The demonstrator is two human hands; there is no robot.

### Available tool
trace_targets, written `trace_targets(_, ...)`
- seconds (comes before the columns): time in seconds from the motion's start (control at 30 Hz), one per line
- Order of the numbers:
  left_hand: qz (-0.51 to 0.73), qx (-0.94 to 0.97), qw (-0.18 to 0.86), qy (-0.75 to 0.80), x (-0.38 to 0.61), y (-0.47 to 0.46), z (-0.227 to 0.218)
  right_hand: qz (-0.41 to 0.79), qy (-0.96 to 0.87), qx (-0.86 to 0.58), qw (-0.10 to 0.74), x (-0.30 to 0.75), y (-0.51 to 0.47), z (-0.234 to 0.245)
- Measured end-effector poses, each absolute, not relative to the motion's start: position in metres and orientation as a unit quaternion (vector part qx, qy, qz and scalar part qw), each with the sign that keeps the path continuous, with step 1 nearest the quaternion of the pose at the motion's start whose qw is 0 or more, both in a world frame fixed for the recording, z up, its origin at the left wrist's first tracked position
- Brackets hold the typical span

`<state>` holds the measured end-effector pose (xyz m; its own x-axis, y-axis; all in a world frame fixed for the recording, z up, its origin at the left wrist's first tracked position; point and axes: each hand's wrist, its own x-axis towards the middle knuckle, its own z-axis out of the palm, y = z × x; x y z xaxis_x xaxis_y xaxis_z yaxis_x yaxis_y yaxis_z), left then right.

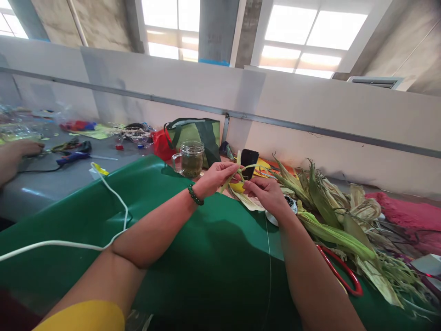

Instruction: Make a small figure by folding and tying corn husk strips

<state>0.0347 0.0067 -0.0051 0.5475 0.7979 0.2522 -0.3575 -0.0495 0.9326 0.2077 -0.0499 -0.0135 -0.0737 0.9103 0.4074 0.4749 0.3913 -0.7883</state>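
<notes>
My left hand (pixel 217 178), with a dark green bead bracelet (pixel 195 195) at its wrist, pinches pale strips of corn husk (pixel 239 158). Close beside it, my right hand (pixel 264 193) has thumb and finger pressed together at the lower end of the same strips. A thin thread (pixel 269 248) hangs down below the right hand over the green sheet (pixel 213 248). Just behind the fingers stands a dark phone (pixel 249 162). Under the right wrist a white spool (pixel 272 218) shows in part.
Corn husks (pixel 330 207) lie heaped on the right, with red-handled scissors (pixel 341 271) by my forearm. Behind my left hand stand a glass mug (pixel 192 158) and a green bag (pixel 206 131). A white cable (pixel 120 207) crosses the sheet. At far left, another person's hand (pixel 25 148) is near a glue gun (pixel 74 157).
</notes>
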Motion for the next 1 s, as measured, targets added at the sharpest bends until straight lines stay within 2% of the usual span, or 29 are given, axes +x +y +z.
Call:
trace_targets(0.1, 0.446, 0.616, 0.621, 0.190, 0.035, 0.006, -0.005, 0.187, -0.683, -0.507, 0.492, 0.206, -0.049, -0.016)
trace_targets(0.23, 0.436, 0.692, 0.542, 0.191, 0.037, 0.006, -0.008, 0.188, -0.644, -0.478, 0.567, 0.202, -0.050, -0.016)
trace_targets(0.43, 0.407, 0.763, 0.462, 0.198, 0.038, 0.004, -0.013, 0.103, -0.622, -0.513, 0.582, 0.201, -0.052, -0.017)
trace_targets(0.6, 0.399, 0.789, 0.412, 0.218, 0.038, 0.008, -0.016, 0.101, -0.616, -0.549, 0.556, 0.212, -0.045, -0.021)
trace_targets(0.73, 0.407, 0.795, 0.385, 0.234, 0.039, 0.014, -0.019, -0.032, -0.676, -0.483, 0.556, 0.218, -0.047, -0.015)
trace_targets(0.87, 0.392, 0.827, 0.329, 0.234, 0.041, 0.011, -0.021, -0.100, -0.784, -0.404, 0.460, 0.212, -0.051, -0.014)
trace_targets(1.0, 0.350, 0.857, 0.311, 0.214, 0.043, 0.002, -0.020, -0.136, -0.798, -0.405, 0.424, 0.206, -0.052, -0.018)
